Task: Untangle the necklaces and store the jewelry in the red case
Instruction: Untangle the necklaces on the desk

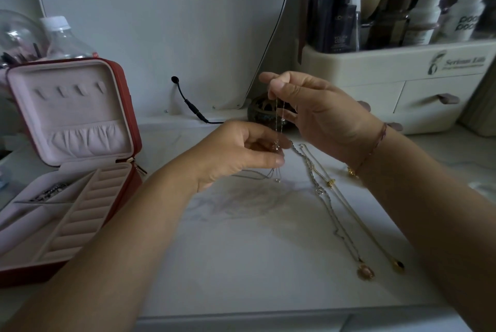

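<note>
White marbled table [241, 264] fills the foreground. At its left edge the red case [126, 106] stands open, a dark chain [51, 192] in one tray compartment. At the back right corner a cream organizer [375, 68] bears a logo too blurred to read; a dark bottle [345, 30] in it reads "L'ORÉAL" and "YOUTH CODE", and a white bottle [467, 14] shows "poo" twice. The right hand [316, 116] pinches a thin necklace [277, 116] at its top. The left hand [241, 154] pinches it lower, at the charm. Two necklaces, silver [335, 221] and gold [357, 213], lie straight near the right edge.
</note>
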Demonstrator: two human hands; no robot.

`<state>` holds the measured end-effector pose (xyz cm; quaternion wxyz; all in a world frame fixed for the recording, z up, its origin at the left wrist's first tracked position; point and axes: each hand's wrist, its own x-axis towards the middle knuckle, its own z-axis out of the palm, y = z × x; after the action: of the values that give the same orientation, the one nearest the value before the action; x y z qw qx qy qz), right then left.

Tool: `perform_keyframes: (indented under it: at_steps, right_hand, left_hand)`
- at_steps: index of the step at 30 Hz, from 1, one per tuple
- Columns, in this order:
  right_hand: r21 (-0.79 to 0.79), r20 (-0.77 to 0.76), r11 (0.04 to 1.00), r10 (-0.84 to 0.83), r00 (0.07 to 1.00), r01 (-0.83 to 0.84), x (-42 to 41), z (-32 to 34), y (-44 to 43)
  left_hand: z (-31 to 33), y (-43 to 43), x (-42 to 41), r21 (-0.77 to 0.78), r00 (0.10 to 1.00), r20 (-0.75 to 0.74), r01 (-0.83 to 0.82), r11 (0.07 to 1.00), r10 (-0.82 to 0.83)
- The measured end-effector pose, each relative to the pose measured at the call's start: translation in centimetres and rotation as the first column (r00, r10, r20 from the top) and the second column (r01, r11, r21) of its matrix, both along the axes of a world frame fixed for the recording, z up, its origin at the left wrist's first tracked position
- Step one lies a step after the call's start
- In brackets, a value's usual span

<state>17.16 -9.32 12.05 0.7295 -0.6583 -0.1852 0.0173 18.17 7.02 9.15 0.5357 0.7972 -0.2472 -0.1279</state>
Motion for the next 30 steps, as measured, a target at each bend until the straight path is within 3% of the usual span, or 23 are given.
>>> perform_keyframes:
  at_steps: [5, 7, 9, 11, 15, 18, 26, 30]
  right_hand:
    - [-0.088, -0.048, 0.996, -0.030, 0.998, 0.026, 0.4, -0.4, 0.0]
    - [-0.291, -0.043, 0.955, -0.080, 0.996, 0.064, 0.8, -0.9, -0.1]
    - [-0.516, 0.001, 0.841, -0.189, 0.982, 0.162, 1.1, -1.1, -0.2]
    - [-0.588, 0.016, 0.780, -0.254, 0.967, 0.215, 1.3, -1.2, -0.2]
    - [-0.484, 0.094, 0.828, -0.270, 0.958, 0.281, 1.2, -0.8, -0.1]
    - [-0.418, 0.209, 0.854, -0.240, 0.948, 0.309, 1.1, -0.8, 0.0]
    - [-0.491, 0.288, 0.817, -0.177, 0.941, 0.304, 1.2, -1.2, -0.1]
    - [-0.481, 0.294, 0.817, -0.192, 0.936, 0.319, 1.2, -1.0, -0.2]
  left_hand:
    - [-0.1, -0.5, -0.2, -0.074, 0.998, -0.028, -0.054, 0.996, 0.052]
    - [0.0, -0.4, 0.0, -0.151, 0.993, -0.076, -0.101, 0.983, 0.090]
    - [0.2, -0.3, 0.2, -0.240, 0.980, -0.142, -0.172, 0.956, 0.141]
    - [0.4, -0.1, 0.4, -0.325, 0.958, -0.223, -0.245, 0.913, 0.178]
    - [0.6, 0.2, 0.8, -0.460, 0.923, -0.364, -0.291, 0.839, 0.121]
    - [0.5, 0.1, 0.8, -0.497, 0.923, -0.375, -0.281, 0.821, 0.089]
    - [0.2, -0.1, 0.6, -0.451, 0.950, -0.292, -0.242, 0.859, 0.114]
    - [0.1, -0.1, 0.6, -0.347, 0.951, -0.188, -0.299, 0.889, 0.247]
